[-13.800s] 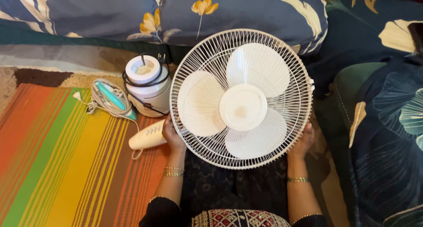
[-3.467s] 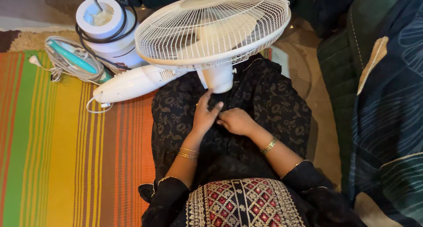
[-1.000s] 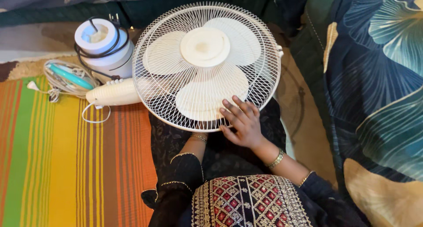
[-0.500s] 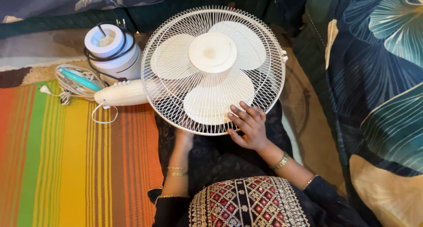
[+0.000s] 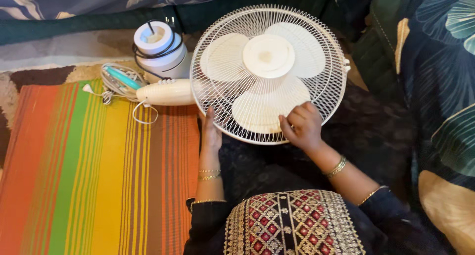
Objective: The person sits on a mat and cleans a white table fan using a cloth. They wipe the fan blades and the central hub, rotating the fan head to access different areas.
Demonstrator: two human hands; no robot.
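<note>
Fingers (image 5: 297, 117) of the right hand (image 5: 303, 127) curl over the lower edge of the white wire grille (image 5: 269, 73) of a table fan, gripping its wires. The left hand (image 5: 210, 132) lies flat and extended against the grille's lower left rim, fingers straight and close together, touching the wires without closing on them. The fan lies face-up across the person's lap, on dark patterned cloth, with its three pale blades (image 5: 262, 81) and round hub (image 5: 268, 55) visible through the grille. The fan's cream base (image 5: 166, 92) extends leftward from beneath the grille onto a striped mat (image 5: 89, 176) of orange, green and yellow bands. Just beyond the base stands a white cylindrical appliance (image 5: 161, 49) wrapped with a black cord; beside it, to the left, lies a small teal and white device (image 5: 118, 79) amid coiled white cable. Gold bangles (image 5: 336, 167) circle both wrists. Floral cushions (image 5: 435, 62) border the scene at right and top.
</note>
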